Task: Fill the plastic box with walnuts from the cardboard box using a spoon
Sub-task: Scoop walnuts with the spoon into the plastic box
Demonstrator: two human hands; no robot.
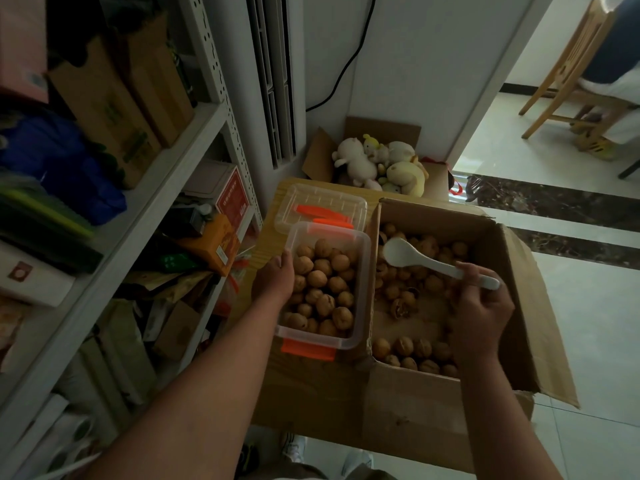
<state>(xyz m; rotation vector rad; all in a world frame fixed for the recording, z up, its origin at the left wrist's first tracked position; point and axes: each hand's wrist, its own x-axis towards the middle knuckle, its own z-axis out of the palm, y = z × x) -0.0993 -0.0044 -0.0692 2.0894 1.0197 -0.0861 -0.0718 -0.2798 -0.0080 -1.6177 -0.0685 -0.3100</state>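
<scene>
Head view shows your left hand (275,278) gripping the left wall of the plastic box (364,292), thumb at its rim, while your right hand (481,313) grasps the handle of the white spoon (433,264), its empty bowl hanging over the cardboard box (519,306). Walnuts (322,292) fill the plastic box almost to the rim, and more lie scattered in the cardboard box touching its right side. Just behind the plastic box lies a clear lid (322,202) with orange clips, with plush toys (381,161) beyond and shelving (194,140) on your left.

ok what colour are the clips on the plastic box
Orange; the clip on the plastic box shows best in the head view.
</scene>
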